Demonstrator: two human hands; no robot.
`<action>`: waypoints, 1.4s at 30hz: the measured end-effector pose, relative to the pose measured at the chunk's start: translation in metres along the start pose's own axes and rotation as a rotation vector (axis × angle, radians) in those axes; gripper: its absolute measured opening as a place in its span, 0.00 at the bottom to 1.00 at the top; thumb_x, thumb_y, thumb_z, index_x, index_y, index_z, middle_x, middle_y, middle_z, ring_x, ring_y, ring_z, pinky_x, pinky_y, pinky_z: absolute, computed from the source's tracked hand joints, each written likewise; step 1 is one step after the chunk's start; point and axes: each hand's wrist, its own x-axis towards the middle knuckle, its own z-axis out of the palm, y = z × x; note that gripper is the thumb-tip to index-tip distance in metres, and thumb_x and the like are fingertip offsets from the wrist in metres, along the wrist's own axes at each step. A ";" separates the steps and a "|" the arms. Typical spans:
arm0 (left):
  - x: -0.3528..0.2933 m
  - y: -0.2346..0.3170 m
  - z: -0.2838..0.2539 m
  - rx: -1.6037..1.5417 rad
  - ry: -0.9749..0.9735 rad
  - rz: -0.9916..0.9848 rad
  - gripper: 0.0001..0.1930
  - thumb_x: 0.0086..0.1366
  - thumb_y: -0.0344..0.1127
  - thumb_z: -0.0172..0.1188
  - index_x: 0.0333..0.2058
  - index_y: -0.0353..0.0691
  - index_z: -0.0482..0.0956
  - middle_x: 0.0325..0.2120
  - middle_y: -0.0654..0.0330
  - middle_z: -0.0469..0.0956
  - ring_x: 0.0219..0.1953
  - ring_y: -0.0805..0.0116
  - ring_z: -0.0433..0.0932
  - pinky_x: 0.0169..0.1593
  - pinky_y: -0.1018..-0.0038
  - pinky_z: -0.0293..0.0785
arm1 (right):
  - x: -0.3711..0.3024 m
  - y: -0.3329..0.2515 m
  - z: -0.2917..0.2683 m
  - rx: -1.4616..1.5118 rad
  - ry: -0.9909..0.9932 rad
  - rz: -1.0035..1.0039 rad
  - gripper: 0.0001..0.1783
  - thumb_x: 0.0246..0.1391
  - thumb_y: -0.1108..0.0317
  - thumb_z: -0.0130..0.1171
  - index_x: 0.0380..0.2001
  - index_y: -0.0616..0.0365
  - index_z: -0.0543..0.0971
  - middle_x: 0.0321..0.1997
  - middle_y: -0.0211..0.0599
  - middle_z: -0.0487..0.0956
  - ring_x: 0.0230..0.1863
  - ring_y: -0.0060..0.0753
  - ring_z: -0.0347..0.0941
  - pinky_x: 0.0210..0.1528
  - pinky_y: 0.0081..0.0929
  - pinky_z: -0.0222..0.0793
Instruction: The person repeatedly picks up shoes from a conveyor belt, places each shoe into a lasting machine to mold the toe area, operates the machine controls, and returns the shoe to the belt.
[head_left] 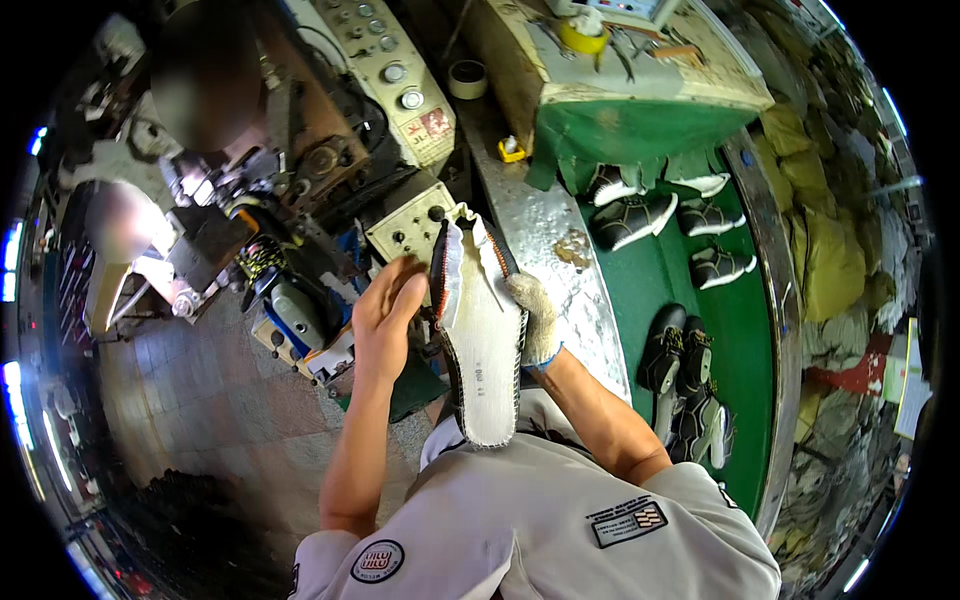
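Note:
A black shoe upper (482, 340) with a pale stitched sole board facing up is held in front of my chest. Its toe-ward end gapes, showing white lining and orange stitching. My right hand (538, 318), in a knitted glove, grips the upper along its right edge. Bare, my left hand (385, 310) is raised at the upper's left edge, its fingers stretched out; whether the fingertips touch it I cannot tell. Left of that hand, another dark shoe with a blue-edged grey sole (298, 315) sits in the machine.
A machine (215, 220) with a knobbed control panel (415, 105) stands on the left. A small switch box (405, 228) is just beyond my hands. On the right, a metal ledge (590, 310) borders a green shelf (745, 400) holding several dark shoes (685, 350). A workbench (640, 75) carries yellow tape and tools.

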 end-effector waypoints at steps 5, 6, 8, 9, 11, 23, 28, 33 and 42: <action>0.033 -0.004 0.071 0.145 -0.167 -0.061 0.32 0.68 0.40 0.65 0.63 0.24 0.66 0.57 0.48 0.74 0.55 0.68 0.75 0.57 0.72 0.72 | -0.006 -0.022 -0.043 0.142 0.020 -0.004 0.32 0.56 0.57 0.60 0.60 0.66 0.73 0.52 0.48 0.82 0.48 0.39 0.82 0.54 0.35 0.78; 0.032 -0.008 0.079 0.174 -0.141 -0.043 0.32 0.67 0.39 0.65 0.63 0.26 0.66 0.56 0.46 0.76 0.54 0.65 0.76 0.56 0.71 0.74 | -0.002 -0.023 -0.059 0.152 0.057 -0.017 0.32 0.56 0.57 0.60 0.59 0.66 0.73 0.52 0.49 0.82 0.48 0.40 0.82 0.54 0.36 0.78; 0.028 -0.025 0.081 0.342 -0.010 0.096 0.25 0.67 0.34 0.63 0.60 0.30 0.72 0.55 0.46 0.78 0.55 0.60 0.78 0.58 0.67 0.74 | -0.002 -0.038 -0.073 0.266 0.171 -0.052 0.31 0.57 0.57 0.60 0.58 0.67 0.75 0.50 0.51 0.82 0.45 0.42 0.83 0.54 0.37 0.79; 0.023 -0.022 0.078 0.411 0.059 0.141 0.23 0.67 0.33 0.63 0.58 0.31 0.74 0.54 0.47 0.78 0.55 0.58 0.78 0.58 0.65 0.74 | -0.001 -0.046 -0.093 0.263 0.132 -0.052 0.29 0.57 0.58 0.59 0.57 0.67 0.75 0.49 0.50 0.83 0.45 0.42 0.83 0.53 0.37 0.79; 0.015 -0.016 0.049 0.712 0.321 0.508 0.20 0.66 0.31 0.63 0.55 0.31 0.76 0.54 0.49 0.79 0.56 0.57 0.77 0.61 0.63 0.72 | 0.003 -0.049 -0.141 0.196 0.187 -0.111 0.27 0.56 0.58 0.58 0.55 0.67 0.76 0.47 0.48 0.83 0.45 0.42 0.83 0.52 0.37 0.79; 0.066 -0.100 -0.167 1.047 0.885 -0.368 0.30 0.49 0.42 0.71 0.50 0.33 0.74 0.40 0.40 0.83 0.44 0.42 0.83 0.52 0.58 0.76 | 0.057 -0.047 -0.265 -1.491 0.881 -0.103 0.45 0.58 0.33 0.54 0.62 0.65 0.72 0.49 0.59 0.82 0.51 0.54 0.80 0.56 0.39 0.73; 0.045 -0.126 -0.197 1.067 0.598 -0.401 0.33 0.45 0.39 0.73 0.50 0.33 0.74 0.41 0.39 0.83 0.46 0.41 0.82 0.52 0.57 0.77 | 0.064 -0.012 -0.326 -1.713 0.931 0.248 0.60 0.54 0.23 0.46 0.70 0.68 0.58 0.50 0.70 0.79 0.53 0.64 0.77 0.57 0.48 0.72; 0.023 -0.174 -0.239 0.625 0.352 -0.623 0.45 0.50 0.43 0.73 0.62 0.23 0.67 0.50 0.38 0.80 0.53 0.44 0.80 0.59 0.61 0.74 | 0.056 -0.005 -0.308 -1.799 0.860 0.187 0.63 0.50 0.23 0.53 0.70 0.70 0.58 0.53 0.70 0.78 0.55 0.63 0.77 0.58 0.48 0.70; 0.020 -0.214 -0.240 0.818 0.200 -0.332 0.36 0.47 0.45 0.77 0.53 0.32 0.79 0.45 0.41 0.82 0.50 0.48 0.81 0.52 0.60 0.76 | -0.022 0.021 -0.289 -1.881 0.850 0.274 0.58 0.42 0.37 0.68 0.67 0.70 0.63 0.55 0.65 0.79 0.57 0.59 0.77 0.59 0.41 0.70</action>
